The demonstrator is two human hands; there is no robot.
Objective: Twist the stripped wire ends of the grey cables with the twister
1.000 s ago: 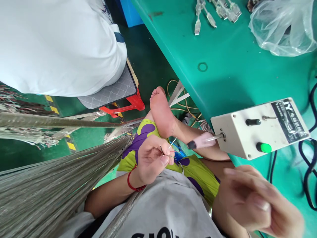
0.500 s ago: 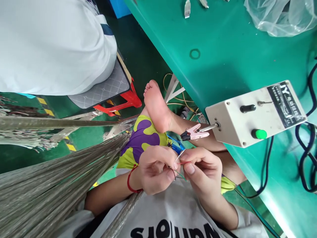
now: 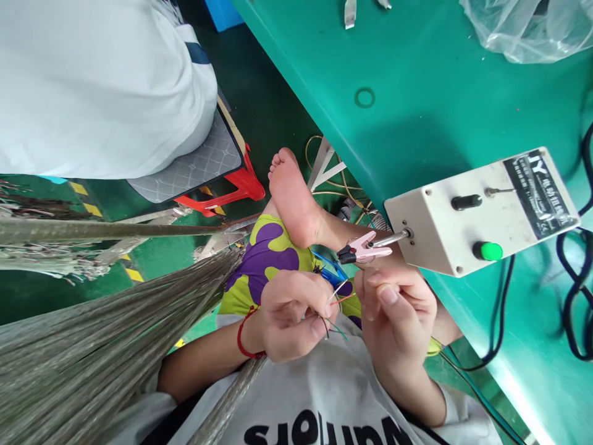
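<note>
My left hand (image 3: pixel 294 316) pinches the end of a grey cable; its thin white, red, green and black wires (image 3: pixel 340 290) fan out past the fingertips. To the right, apart from the wires, my right hand (image 3: pixel 398 309) is closed with thumb against index finger; anything between those fingertips is too small to make out. Just above the hands, a pink clip (image 3: pixel 365 248) with black tips sits on the metal shaft of a white box (image 3: pixel 477 213) with a green button.
A green table (image 3: pixel 417 74) holds the box, a plastic bag (image 3: pixel 532 31), metal connectors (image 3: pixel 350 13) and black cables (image 3: pixel 574 278). Many grey cables (image 3: pixel 115 352) stretch across the lower left. A person in white (image 3: pixel 102 86) sits on a red stool (image 3: pixel 241 185) at upper left.
My right hand has moved right and slightly up, away from the red wire it was touching. My left hand has stayed in place with the cable.
</note>
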